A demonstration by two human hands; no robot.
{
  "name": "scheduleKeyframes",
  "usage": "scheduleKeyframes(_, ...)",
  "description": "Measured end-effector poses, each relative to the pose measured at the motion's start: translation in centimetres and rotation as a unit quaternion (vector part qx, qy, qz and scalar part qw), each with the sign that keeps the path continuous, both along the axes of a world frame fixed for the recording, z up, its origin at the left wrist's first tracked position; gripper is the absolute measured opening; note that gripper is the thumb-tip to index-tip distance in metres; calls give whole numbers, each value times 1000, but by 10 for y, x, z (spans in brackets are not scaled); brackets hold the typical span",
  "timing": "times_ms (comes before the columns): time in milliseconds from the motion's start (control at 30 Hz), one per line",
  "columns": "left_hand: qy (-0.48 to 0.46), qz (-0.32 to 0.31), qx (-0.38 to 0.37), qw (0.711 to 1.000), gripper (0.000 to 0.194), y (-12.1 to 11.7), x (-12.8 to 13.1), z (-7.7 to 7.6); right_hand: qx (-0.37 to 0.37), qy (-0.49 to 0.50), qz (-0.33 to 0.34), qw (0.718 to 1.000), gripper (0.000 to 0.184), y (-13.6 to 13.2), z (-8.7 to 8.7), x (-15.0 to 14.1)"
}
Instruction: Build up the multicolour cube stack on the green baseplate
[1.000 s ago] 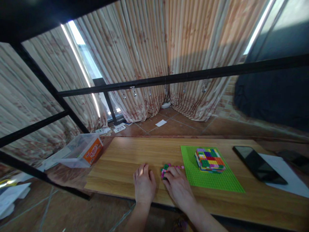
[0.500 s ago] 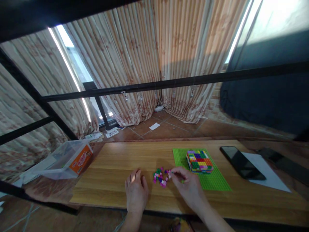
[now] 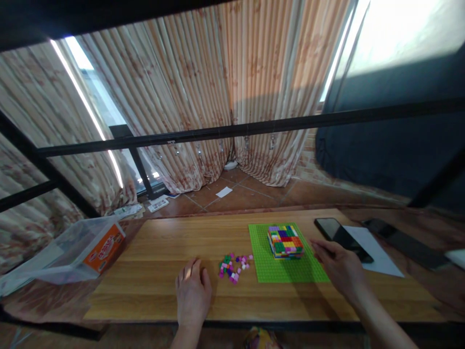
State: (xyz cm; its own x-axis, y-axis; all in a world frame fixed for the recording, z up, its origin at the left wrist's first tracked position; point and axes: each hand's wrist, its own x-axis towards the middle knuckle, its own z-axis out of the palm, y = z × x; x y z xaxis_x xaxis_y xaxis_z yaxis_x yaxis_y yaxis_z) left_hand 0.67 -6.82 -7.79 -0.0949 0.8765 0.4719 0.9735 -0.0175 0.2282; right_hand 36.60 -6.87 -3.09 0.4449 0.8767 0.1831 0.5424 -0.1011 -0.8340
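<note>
My left hand (image 3: 193, 291) rests palm down on the wooden tabletop, fingers loosely laid out and holding nothing. To its right lies a scattered group of small toy building bricks (image 3: 228, 266) in pink, green, purple and white. A green studded baseplate (image 3: 259, 269) carries a block built of many-coloured bricks (image 3: 286, 242). Over the baseplate's right edge, beside the built block and near the phone, hovers my right hand (image 3: 339, 266). Its thumb and fingertips are pinched together; whatever is between them is too small to make out.
A black phone (image 3: 343, 239) lies partly on a white sheet (image 3: 379, 252) at the right, with another dark flat object (image 3: 407, 245) beyond. A clear plastic box with an orange label (image 3: 105, 249) stands left of the table. A black metal bar (image 3: 203, 133) crosses ahead.
My right hand has lifted from the loose bricks and moved right, past the built block. The loose bricks are spread out and uncovered. My left hand stays on the table; the view has turned right.
</note>
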Motion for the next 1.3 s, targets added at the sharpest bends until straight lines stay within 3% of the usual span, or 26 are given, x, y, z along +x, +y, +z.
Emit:
scheduleKeyframes(167, 3, -1, 11, 1000, 31, 2, -2, -3, -8, -137, 26, 990, 36, 5, -9, -8)
scheduleKeyframes(433, 5, -6, 12, 1000, 31, 1, -2, -4, -13, -191, 37, 981, 38, 9, -10, -16)
scheduleKeyframes(767, 0, -6, 10, 1000, 31, 1, -1, -3, -71, -114, 0, 991, 34, 6, 0, -18)
scheduleKeyframes(1133, -4, 0, -1, 1000, 32, 0, 0, -1, -52, -38, -1, 998, 35, 12, -18, -5)
scheduleKeyframes(1300, -1, -1, -1, 1000, 32, 1, 0, -1, -45, 97, -8, 994, 36, 14, -20, -4)
